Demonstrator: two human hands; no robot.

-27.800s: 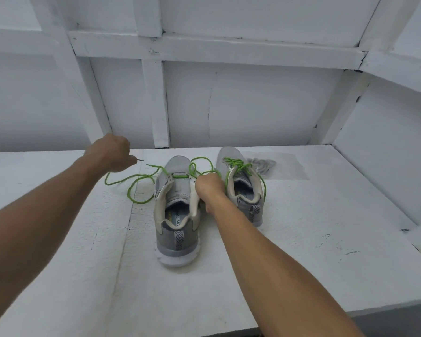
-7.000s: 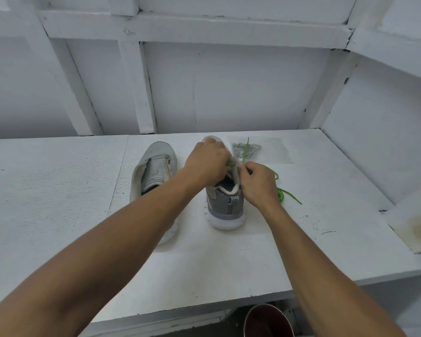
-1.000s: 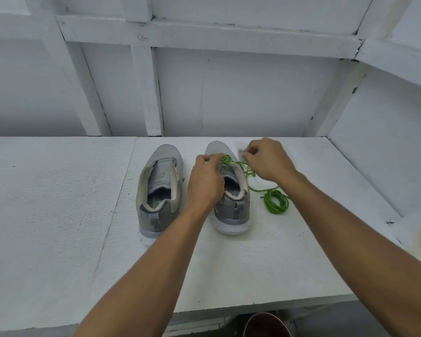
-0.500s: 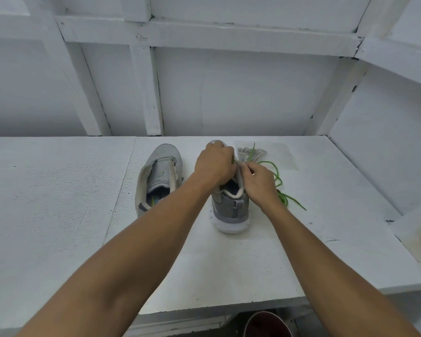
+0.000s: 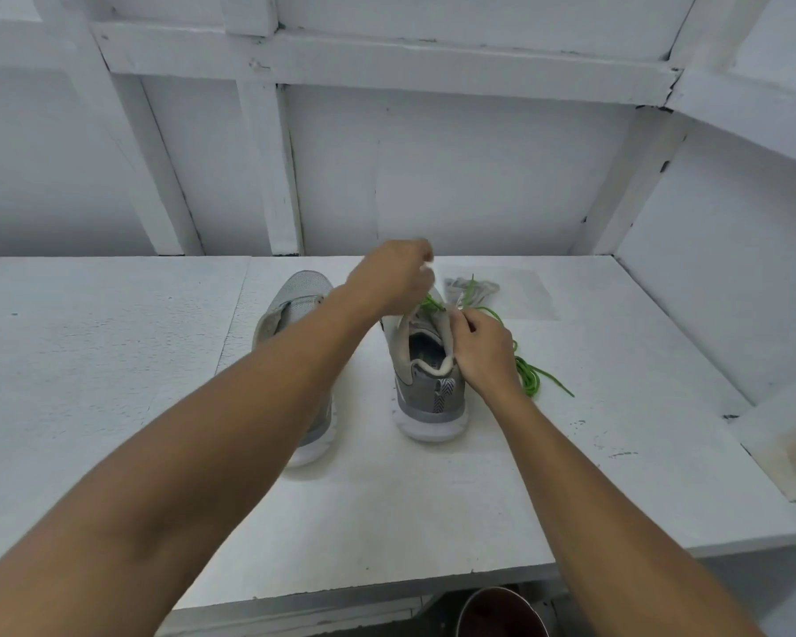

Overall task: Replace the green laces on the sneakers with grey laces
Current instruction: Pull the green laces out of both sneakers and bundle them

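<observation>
I'm drawing the green lace [image 5: 433,304] up out of the right sneaker [image 5: 428,388], left hand [image 5: 389,280] pinching it above the eyelets, while my right hand [image 5: 481,354] is gripping the collar to steady it; grey laces [image 5: 472,287] are waiting just beyond.

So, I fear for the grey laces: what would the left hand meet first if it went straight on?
Likely the back wall: the left hand, over the shoe, points up the table, and the grey laces lie right of that line. Depth is unclear.
</observation>
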